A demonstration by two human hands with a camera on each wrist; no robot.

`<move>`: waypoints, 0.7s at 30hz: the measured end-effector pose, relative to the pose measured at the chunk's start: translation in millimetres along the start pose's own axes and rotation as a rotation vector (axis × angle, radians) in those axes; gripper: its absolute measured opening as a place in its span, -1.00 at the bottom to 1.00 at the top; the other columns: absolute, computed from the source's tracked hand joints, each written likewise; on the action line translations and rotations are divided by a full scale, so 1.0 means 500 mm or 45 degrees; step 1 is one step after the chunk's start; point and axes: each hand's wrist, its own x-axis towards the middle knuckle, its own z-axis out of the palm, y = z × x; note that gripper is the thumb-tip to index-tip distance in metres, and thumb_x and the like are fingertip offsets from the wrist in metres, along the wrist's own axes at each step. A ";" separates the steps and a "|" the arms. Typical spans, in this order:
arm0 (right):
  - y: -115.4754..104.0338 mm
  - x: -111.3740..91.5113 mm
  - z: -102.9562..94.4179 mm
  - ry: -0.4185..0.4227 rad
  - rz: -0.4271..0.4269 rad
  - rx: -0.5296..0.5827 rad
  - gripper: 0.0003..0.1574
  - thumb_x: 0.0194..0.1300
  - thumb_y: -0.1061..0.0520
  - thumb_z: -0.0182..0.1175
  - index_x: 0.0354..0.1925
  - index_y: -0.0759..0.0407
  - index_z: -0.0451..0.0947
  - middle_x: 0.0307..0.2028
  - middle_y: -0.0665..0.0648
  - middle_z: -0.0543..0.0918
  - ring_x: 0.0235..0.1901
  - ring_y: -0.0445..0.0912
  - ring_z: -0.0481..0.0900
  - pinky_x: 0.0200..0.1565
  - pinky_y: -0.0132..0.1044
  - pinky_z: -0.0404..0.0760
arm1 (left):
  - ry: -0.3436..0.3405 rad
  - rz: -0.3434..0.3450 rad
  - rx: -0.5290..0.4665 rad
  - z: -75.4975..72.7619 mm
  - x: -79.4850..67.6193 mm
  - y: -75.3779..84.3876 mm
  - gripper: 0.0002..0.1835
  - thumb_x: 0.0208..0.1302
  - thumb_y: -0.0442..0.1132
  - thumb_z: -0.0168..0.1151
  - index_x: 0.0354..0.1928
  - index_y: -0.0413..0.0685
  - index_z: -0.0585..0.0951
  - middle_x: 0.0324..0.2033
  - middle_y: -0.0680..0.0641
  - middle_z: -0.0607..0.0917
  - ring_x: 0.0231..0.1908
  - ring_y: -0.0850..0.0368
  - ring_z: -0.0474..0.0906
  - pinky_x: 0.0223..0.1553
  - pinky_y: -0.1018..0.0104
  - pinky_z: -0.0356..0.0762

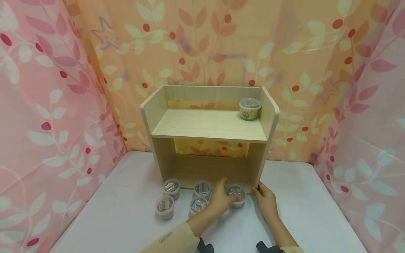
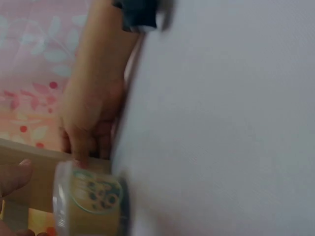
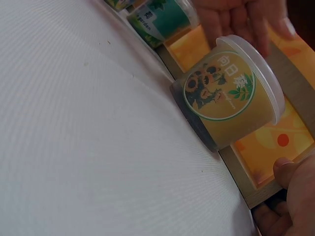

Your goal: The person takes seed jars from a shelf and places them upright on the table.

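My left hand (image 1: 219,200) is beside a clear-lidded tub (image 1: 236,196) with a yellow sunflower label, its thumb overlapping the tub in the head view. In the right wrist view, the left hand's fingers (image 3: 241,24) extend behind the sunflower tub (image 3: 221,93), loosely spread and not wrapped around it. My right hand (image 1: 265,200) grips the bottom front corner of the small wooden shelf (image 1: 209,137) at its right side panel, thumb (image 3: 285,172) on one side and fingers on the other. The tub stands on the white tabletop in front of the shelf.
Left of the hands, several lidded tubs (image 1: 165,206) stand on the white table (image 1: 114,211) before the shelf. Another yellow tub (image 1: 250,109) sits on the upper board at the right. Floral curtains (image 1: 202,42) enclose the back and sides.
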 end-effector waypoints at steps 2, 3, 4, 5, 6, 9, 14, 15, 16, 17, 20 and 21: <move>-0.001 -0.001 0.001 -0.007 0.012 0.015 -0.37 0.47 0.13 0.25 0.37 0.41 0.41 0.23 0.42 0.57 0.27 0.21 0.53 0.19 -0.05 0.57 | 0.012 0.022 -0.061 -0.005 -0.004 0.015 -0.15 0.09 -0.26 0.59 0.38 -0.32 0.37 0.29 -0.37 0.49 0.30 -0.37 0.42 0.32 -0.19 0.44; 0.000 -0.001 0.000 -0.011 0.015 0.016 -0.37 0.48 0.13 0.25 0.37 0.41 0.41 0.23 0.42 0.57 0.27 0.21 0.53 0.20 -0.05 0.57 | 0.009 0.028 -0.093 -0.008 -0.006 0.023 -0.16 0.11 -0.26 0.58 0.39 -0.30 0.37 0.31 -0.35 0.48 0.33 -0.37 0.40 0.35 -0.18 0.42; -0.001 -0.001 0.000 -0.013 0.013 0.010 -0.37 0.48 0.13 0.25 0.37 0.41 0.41 0.23 0.42 0.57 0.27 0.21 0.53 0.20 -0.05 0.57 | -0.005 0.036 -0.126 -0.012 -0.008 0.034 -0.17 0.13 -0.25 0.56 0.40 -0.29 0.37 0.33 -0.33 0.47 0.35 -0.36 0.38 0.37 -0.17 0.41; -0.001 -0.001 0.000 -0.017 0.010 0.009 -0.37 0.48 0.12 0.25 0.37 0.41 0.41 0.23 0.42 0.57 0.27 0.21 0.53 0.20 -0.04 0.57 | -0.023 0.044 -0.159 -0.016 -0.010 0.045 -0.18 0.16 -0.25 0.55 0.41 -0.28 0.37 0.35 -0.30 0.47 0.37 -0.34 0.37 0.38 -0.14 0.39; -0.002 -0.001 -0.001 -0.018 0.010 0.007 -0.37 0.48 0.12 0.25 0.37 0.40 0.42 0.23 0.42 0.58 0.27 0.21 0.53 0.20 -0.03 0.58 | -0.042 0.058 -0.188 -0.021 -0.012 0.056 -0.20 0.18 -0.25 0.54 0.42 -0.26 0.37 0.36 -0.28 0.47 0.39 -0.30 0.37 0.39 -0.12 0.38; -0.004 -0.002 -0.002 -0.009 0.000 -0.021 -0.37 0.49 0.10 0.24 0.37 0.40 0.42 0.22 0.42 0.58 0.26 0.23 0.54 0.19 -0.01 0.58 | -0.097 0.108 -0.264 -0.036 -0.017 0.092 -0.25 0.24 -0.25 0.50 0.41 -0.25 0.39 0.37 -0.22 0.48 0.42 -0.20 0.37 0.41 -0.05 0.38; -0.004 -0.003 -0.003 0.019 -0.001 -0.056 -0.36 0.50 0.09 0.22 0.38 0.41 0.40 0.22 0.43 0.57 0.25 0.25 0.54 0.17 0.03 0.59 | -0.158 0.179 -0.299 -0.072 -0.024 0.157 -0.34 0.24 -0.21 0.51 0.34 -0.13 0.47 0.31 -0.06 0.56 0.36 0.00 0.46 0.33 0.08 0.51; -0.005 -0.003 -0.003 0.020 0.001 -0.054 -0.36 0.50 0.09 0.22 0.39 0.40 0.39 0.22 0.43 0.57 0.25 0.25 0.54 0.18 0.02 0.58 | -0.172 0.193 -0.304 -0.082 -0.025 0.170 -0.36 0.24 -0.21 0.51 0.33 -0.11 0.49 0.28 -0.02 0.58 0.34 0.03 0.48 0.31 0.09 0.52; -0.005 -0.003 -0.003 0.011 0.002 -0.050 -0.35 0.51 0.09 0.22 0.39 0.41 0.38 0.23 0.44 0.56 0.26 0.25 0.54 0.18 0.03 0.58 | -0.191 0.205 -0.311 -0.092 -0.026 0.186 -0.37 0.23 -0.22 0.51 0.32 -0.10 0.50 0.26 0.01 0.60 0.31 0.05 0.50 0.30 0.07 0.54; -0.006 -0.003 -0.003 0.003 0.009 -0.047 -0.35 0.51 0.08 0.22 0.40 0.40 0.38 0.24 0.43 0.56 0.26 0.24 0.53 0.18 0.01 0.58 | -0.213 0.220 -0.319 -0.103 -0.026 0.201 -0.39 0.23 -0.23 0.51 0.30 -0.08 0.52 0.24 0.04 0.61 0.29 0.07 0.52 0.30 0.06 0.54; -0.010 -0.002 -0.004 -0.022 0.020 -0.027 -0.35 0.51 0.09 0.21 0.41 0.37 0.38 0.25 0.41 0.55 0.28 0.23 0.53 0.20 -0.01 0.58 | -0.296 0.280 -0.348 -0.136 -0.022 0.252 -0.45 0.26 -0.27 0.48 0.27 -0.10 0.54 0.17 0.02 0.65 0.22 0.05 0.58 0.25 0.10 0.58; -0.011 -0.001 -0.005 -0.025 0.023 -0.021 -0.35 0.51 0.09 0.22 0.41 0.36 0.38 0.25 0.40 0.55 0.28 0.22 0.53 0.20 -0.01 0.58 | -0.318 0.304 -0.347 -0.146 -0.019 0.271 -0.47 0.27 -0.28 0.47 0.26 -0.12 0.55 0.15 0.00 0.65 0.21 0.03 0.59 0.23 0.14 0.60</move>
